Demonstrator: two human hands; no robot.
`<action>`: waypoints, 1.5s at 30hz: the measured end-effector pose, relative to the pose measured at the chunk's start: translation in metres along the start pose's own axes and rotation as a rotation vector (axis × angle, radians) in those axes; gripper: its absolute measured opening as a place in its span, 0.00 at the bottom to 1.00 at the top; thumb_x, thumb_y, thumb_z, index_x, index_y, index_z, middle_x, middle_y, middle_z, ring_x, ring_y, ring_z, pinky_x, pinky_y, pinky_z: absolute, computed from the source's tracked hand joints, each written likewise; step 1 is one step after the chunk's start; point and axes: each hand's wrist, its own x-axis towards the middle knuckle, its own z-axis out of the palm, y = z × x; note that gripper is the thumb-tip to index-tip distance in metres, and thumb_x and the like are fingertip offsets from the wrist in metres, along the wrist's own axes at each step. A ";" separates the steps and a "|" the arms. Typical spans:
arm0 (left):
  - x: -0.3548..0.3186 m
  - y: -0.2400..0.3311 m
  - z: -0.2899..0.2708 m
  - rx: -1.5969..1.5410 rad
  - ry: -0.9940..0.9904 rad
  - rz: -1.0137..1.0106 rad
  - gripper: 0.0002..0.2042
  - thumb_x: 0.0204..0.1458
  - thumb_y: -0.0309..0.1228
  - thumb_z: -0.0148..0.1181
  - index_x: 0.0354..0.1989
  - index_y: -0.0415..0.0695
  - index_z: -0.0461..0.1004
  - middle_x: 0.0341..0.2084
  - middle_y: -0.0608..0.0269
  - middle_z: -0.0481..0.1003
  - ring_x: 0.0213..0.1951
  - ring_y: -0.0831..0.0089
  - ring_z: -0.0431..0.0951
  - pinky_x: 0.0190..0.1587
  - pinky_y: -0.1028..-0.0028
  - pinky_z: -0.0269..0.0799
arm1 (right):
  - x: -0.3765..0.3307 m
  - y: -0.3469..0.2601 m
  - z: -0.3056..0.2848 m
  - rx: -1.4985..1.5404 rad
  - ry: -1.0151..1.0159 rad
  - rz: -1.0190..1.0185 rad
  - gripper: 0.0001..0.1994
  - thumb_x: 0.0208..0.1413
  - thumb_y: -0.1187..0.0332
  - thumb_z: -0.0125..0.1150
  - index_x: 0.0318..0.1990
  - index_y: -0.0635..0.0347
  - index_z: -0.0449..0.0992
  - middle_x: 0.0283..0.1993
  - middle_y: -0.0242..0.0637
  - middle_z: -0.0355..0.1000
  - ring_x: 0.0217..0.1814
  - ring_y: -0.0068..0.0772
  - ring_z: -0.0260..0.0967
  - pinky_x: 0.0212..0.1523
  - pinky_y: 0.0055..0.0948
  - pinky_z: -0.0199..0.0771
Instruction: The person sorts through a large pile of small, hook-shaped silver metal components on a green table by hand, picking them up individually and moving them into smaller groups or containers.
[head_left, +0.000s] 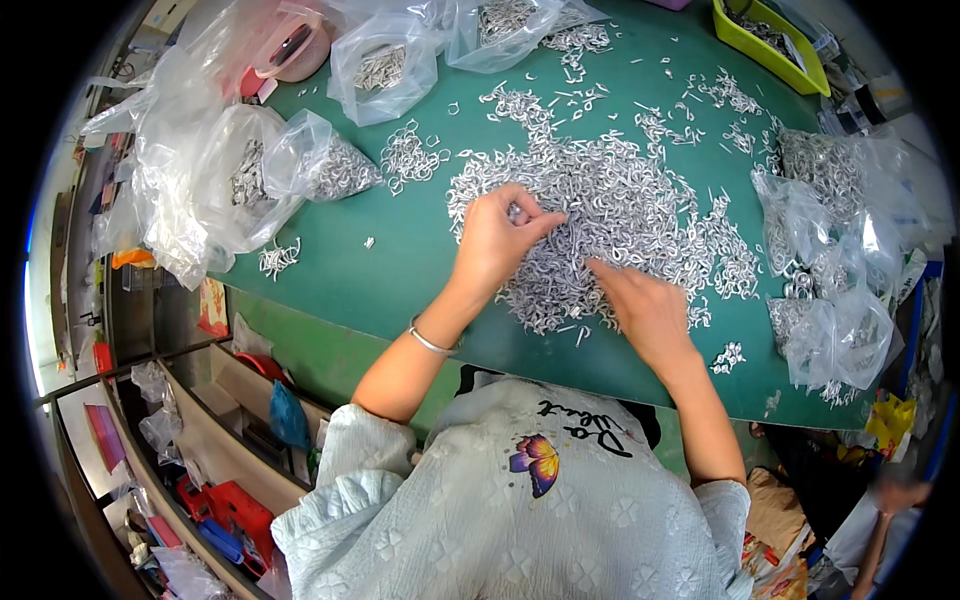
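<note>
While bent over green desk (pixel 400 270), both hands deep in big heap of small shiny metal clips (pixel 620 200) at desk centre. Left hand (pixel 495 240) arched, fingertips pinched on a clip. Right hand (pixel 645 310) flat, fingers narrow, pressing heap edge. Crinkly clear plastic bags (pixel 250 180) alongside.

Both hands — left hand (pixel 495 240), right hand (pixel 645 310) — in a heap of small metal clips (pixel 620 200) on green table (pixel 400 260).

Green table (pixel 400 270), silvery metal clips (pixel 620 200), clear plastic bags (pixel 240 180), yellow-green tray (pixel 770 50), pale blue floral-textured top (pixel 480 530) with purple-orange butterfly print (pixel 537 463), silver bracelet (pixel 430 342)
</note>
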 end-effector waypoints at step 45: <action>-0.082 0.079 0.085 -0.749 -0.158 0.646 0.13 0.55 0.14 0.41 0.44 0.31 0.72 0.36 0.52 0.73 0.36 0.66 0.75 0.46 0.71 0.70 | -0.074 0.002 -0.024 2.150 0.366 1.112 0.11 0.64 0.64 0.52 0.40 0.62 0.75 0.40 0.36 0.72 0.43 0.32 0.69 0.46 0.32 0.72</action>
